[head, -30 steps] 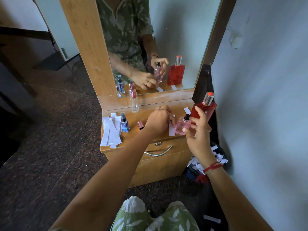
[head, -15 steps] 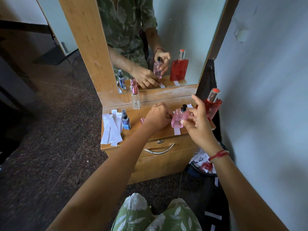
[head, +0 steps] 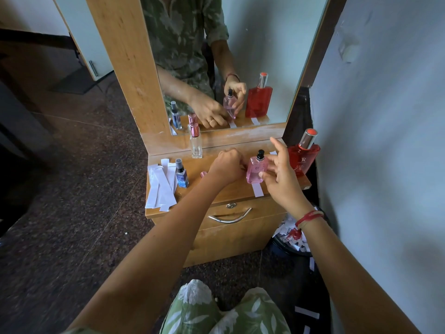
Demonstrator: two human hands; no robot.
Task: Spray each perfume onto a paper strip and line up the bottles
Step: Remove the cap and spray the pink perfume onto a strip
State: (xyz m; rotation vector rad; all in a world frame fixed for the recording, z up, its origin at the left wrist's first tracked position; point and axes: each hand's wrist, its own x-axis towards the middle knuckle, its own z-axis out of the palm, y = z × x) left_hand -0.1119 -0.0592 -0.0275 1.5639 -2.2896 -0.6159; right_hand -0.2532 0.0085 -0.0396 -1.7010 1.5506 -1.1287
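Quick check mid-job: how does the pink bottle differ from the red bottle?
The pink bottle is smaller and pale; the red bottle is taller and deep red. The pink bottle shows a bare black sprayer, while the red bottle wears a silver cap with a red top. The right hand holds the pink bottle over a paper strip; the red bottle stands untouched at the tabletop's right edge. Both are flat, rectangular bottles.
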